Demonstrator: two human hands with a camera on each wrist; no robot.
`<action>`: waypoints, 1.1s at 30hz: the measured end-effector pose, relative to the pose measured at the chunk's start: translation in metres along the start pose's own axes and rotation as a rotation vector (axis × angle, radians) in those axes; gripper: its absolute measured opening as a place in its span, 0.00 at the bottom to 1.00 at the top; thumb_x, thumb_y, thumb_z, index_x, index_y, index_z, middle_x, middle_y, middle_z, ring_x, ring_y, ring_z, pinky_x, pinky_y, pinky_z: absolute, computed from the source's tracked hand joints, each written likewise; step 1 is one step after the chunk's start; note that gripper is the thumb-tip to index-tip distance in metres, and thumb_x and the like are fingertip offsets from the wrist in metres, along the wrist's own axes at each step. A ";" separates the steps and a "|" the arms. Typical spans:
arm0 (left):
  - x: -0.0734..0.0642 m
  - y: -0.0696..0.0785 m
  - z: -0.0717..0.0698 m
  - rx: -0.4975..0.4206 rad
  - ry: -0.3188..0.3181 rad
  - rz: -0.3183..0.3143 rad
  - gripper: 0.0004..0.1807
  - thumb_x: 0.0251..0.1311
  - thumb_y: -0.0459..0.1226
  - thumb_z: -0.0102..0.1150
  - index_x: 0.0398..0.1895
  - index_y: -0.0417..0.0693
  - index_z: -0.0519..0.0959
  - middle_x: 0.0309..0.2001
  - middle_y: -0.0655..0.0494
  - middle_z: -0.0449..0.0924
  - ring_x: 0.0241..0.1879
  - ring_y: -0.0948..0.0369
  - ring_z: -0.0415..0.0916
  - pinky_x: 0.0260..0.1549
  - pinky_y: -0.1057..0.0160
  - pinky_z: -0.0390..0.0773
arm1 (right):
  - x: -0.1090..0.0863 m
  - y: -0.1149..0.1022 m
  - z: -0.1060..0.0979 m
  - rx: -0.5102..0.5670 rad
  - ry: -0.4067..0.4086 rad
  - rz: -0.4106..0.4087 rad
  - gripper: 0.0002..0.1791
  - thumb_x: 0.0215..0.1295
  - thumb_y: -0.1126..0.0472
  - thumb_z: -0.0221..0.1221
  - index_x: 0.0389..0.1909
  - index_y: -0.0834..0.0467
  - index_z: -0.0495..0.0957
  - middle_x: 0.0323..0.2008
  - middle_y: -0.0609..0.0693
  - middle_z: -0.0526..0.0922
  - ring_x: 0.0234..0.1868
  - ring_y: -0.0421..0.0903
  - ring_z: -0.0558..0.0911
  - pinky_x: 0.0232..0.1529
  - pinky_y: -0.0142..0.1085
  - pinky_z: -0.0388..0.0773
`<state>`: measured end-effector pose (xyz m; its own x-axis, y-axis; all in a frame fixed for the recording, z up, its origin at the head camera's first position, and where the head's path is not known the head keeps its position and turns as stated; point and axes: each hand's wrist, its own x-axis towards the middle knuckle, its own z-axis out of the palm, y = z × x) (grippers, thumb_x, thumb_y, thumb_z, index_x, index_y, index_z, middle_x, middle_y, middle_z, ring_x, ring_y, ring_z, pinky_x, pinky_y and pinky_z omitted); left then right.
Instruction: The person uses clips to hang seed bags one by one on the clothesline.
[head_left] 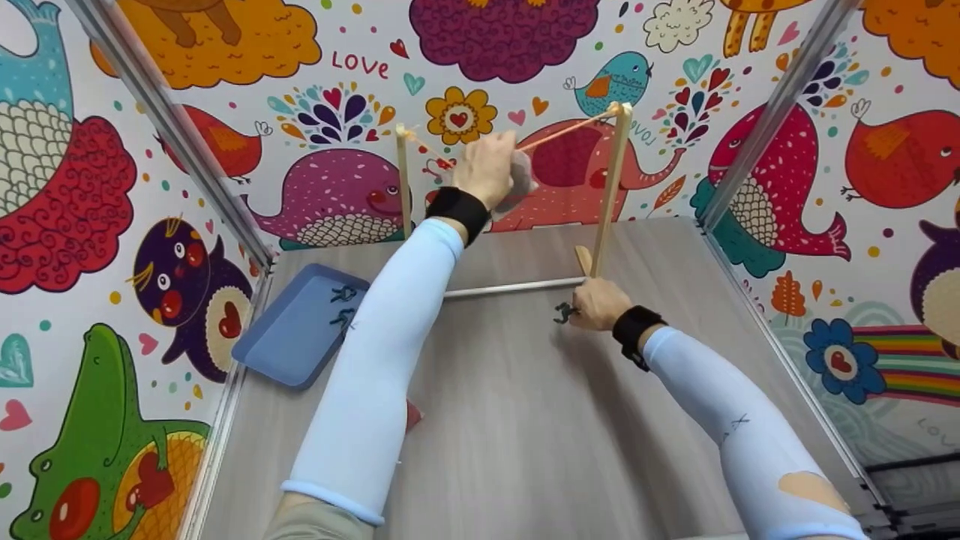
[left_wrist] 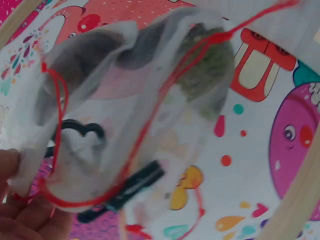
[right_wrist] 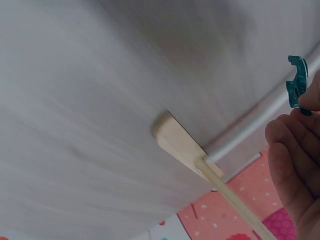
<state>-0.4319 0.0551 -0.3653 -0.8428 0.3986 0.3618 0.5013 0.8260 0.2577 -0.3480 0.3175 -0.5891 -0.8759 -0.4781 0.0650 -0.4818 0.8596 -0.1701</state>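
My left hand (head_left: 484,169) is raised to the orange cord (head_left: 566,133) strung between two wooden posts. It pinches a sheer white drawstring bag (head_left: 517,184) by its edge. In the left wrist view, the bag (left_wrist: 120,115) has red drawstrings and dark grey and greenish contents. A dark green clip (left_wrist: 125,192) lies against the bag, and another dark clip piece (left_wrist: 77,131) shows beside it. Low by the right post, my right hand (head_left: 600,304) pinches a small green clip (right_wrist: 298,82) between thumb and finger.
The stand has a left post (head_left: 403,184), a right post (head_left: 613,187), a white crossbar (head_left: 517,287) and a wooden foot (right_wrist: 177,140). A blue tray (head_left: 281,352) with several dark green clips sits at left. Something red (head_left: 413,416) is partly behind my left forearm.
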 end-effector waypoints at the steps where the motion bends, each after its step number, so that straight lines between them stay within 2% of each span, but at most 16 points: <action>1: 0.001 -0.003 0.001 -0.004 -0.011 -0.025 0.11 0.75 0.31 0.67 0.57 0.42 0.81 0.53 0.43 0.90 0.56 0.45 0.90 0.59 0.51 0.91 | 0.002 0.000 -0.004 -0.006 0.002 -0.005 0.21 0.55 0.64 0.72 0.13 0.51 0.70 0.16 0.38 0.60 0.20 0.41 0.61 0.22 0.36 0.59; 4: 0.002 -0.009 0.003 0.003 -0.040 -0.046 0.11 0.78 0.32 0.66 0.58 0.42 0.81 0.56 0.43 0.88 0.56 0.45 0.90 0.59 0.52 0.91 | 0.007 -0.003 -0.018 -0.020 -0.014 0.007 0.17 0.57 0.63 0.73 0.15 0.54 0.76 0.16 0.38 0.63 0.21 0.41 0.65 0.23 0.36 0.63; 7: 0.003 -0.010 0.005 0.032 -0.080 -0.007 0.12 0.79 0.33 0.64 0.61 0.42 0.81 0.58 0.43 0.87 0.58 0.45 0.89 0.61 0.51 0.90 | 0.014 -0.008 -0.033 -0.038 -0.023 0.027 0.12 0.59 0.62 0.74 0.21 0.58 0.83 0.17 0.41 0.69 0.22 0.44 0.69 0.25 0.39 0.69; 11: 0.003 -0.007 0.008 0.085 -0.119 0.028 0.13 0.81 0.35 0.63 0.63 0.44 0.81 0.59 0.43 0.89 0.59 0.46 0.89 0.64 0.51 0.89 | 0.025 -0.017 -0.058 -0.075 -0.014 0.000 0.10 0.62 0.61 0.75 0.28 0.63 0.88 0.22 0.50 0.80 0.25 0.47 0.75 0.28 0.45 0.79; 13: 0.003 -0.005 0.010 0.115 -0.118 0.026 0.13 0.81 0.35 0.63 0.63 0.45 0.81 0.58 0.44 0.91 0.56 0.46 0.89 0.62 0.50 0.89 | 0.032 -0.023 -0.077 -0.089 -0.014 -0.023 0.10 0.63 0.60 0.75 0.28 0.63 0.89 0.23 0.54 0.85 0.26 0.48 0.77 0.29 0.48 0.83; 16: 0.002 -0.003 0.011 0.155 -0.105 0.018 0.11 0.81 0.35 0.63 0.61 0.45 0.82 0.54 0.45 0.92 0.52 0.45 0.90 0.58 0.49 0.89 | 0.042 -0.032 -0.115 -0.125 -0.001 -0.033 0.12 0.65 0.58 0.76 0.29 0.63 0.90 0.23 0.55 0.89 0.25 0.50 0.82 0.32 0.51 0.88; 19: 0.001 -0.002 0.011 0.159 -0.093 0.014 0.10 0.82 0.36 0.63 0.60 0.45 0.82 0.52 0.44 0.93 0.49 0.45 0.90 0.58 0.48 0.88 | 0.052 -0.042 -0.162 -0.167 0.040 -0.020 0.14 0.68 0.55 0.76 0.30 0.63 0.90 0.23 0.56 0.89 0.26 0.54 0.85 0.35 0.52 0.90; 22: 0.000 -0.002 0.011 0.125 -0.077 0.001 0.10 0.82 0.38 0.63 0.59 0.44 0.82 0.51 0.44 0.93 0.49 0.45 0.90 0.59 0.50 0.89 | 0.062 -0.052 -0.207 -0.230 0.111 -0.040 0.15 0.70 0.55 0.73 0.31 0.63 0.90 0.23 0.56 0.88 0.26 0.56 0.84 0.37 0.53 0.91; 25: 0.000 -0.005 0.010 0.067 -0.049 -0.015 0.10 0.82 0.37 0.64 0.57 0.42 0.82 0.51 0.43 0.92 0.51 0.45 0.91 0.58 0.51 0.91 | 0.073 -0.064 -0.243 -0.313 0.178 -0.074 0.17 0.73 0.56 0.68 0.25 0.62 0.84 0.20 0.56 0.82 0.24 0.55 0.79 0.35 0.53 0.90; 27: 0.000 -0.006 0.009 0.048 -0.031 -0.021 0.09 0.81 0.36 0.63 0.56 0.42 0.83 0.52 0.43 0.92 0.53 0.45 0.91 0.57 0.51 0.91 | 0.082 -0.069 -0.259 -0.386 0.213 -0.093 0.21 0.72 0.57 0.64 0.18 0.59 0.75 0.17 0.53 0.74 0.22 0.53 0.73 0.27 0.52 0.84; 29: 0.000 -0.008 0.010 0.038 -0.017 -0.022 0.08 0.82 0.35 0.62 0.56 0.42 0.82 0.53 0.43 0.90 0.54 0.45 0.91 0.56 0.50 0.91 | 0.091 -0.073 -0.272 -0.423 0.216 -0.089 0.21 0.71 0.59 0.61 0.16 0.56 0.69 0.18 0.51 0.71 0.22 0.52 0.70 0.24 0.50 0.80; 32: 0.000 -0.009 0.012 0.053 -0.011 -0.029 0.08 0.83 0.36 0.60 0.57 0.43 0.82 0.54 0.44 0.89 0.54 0.45 0.90 0.55 0.50 0.91 | 0.105 -0.075 -0.283 -0.441 0.185 -0.073 0.19 0.67 0.60 0.61 0.17 0.55 0.67 0.20 0.51 0.70 0.24 0.51 0.70 0.26 0.51 0.80; 33: 0.000 -0.009 0.012 0.056 -0.012 -0.033 0.08 0.83 0.36 0.60 0.57 0.43 0.82 0.54 0.44 0.90 0.53 0.46 0.90 0.55 0.51 0.91 | 0.110 -0.076 -0.285 -0.425 0.162 -0.066 0.18 0.67 0.60 0.63 0.18 0.56 0.70 0.21 0.52 0.72 0.25 0.52 0.71 0.30 0.53 0.85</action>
<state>-0.4391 0.0522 -0.3784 -0.8613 0.3749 0.3430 0.4615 0.8597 0.2190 -0.4151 0.2515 -0.2888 -0.8193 -0.5292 0.2207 -0.4750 0.8420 0.2557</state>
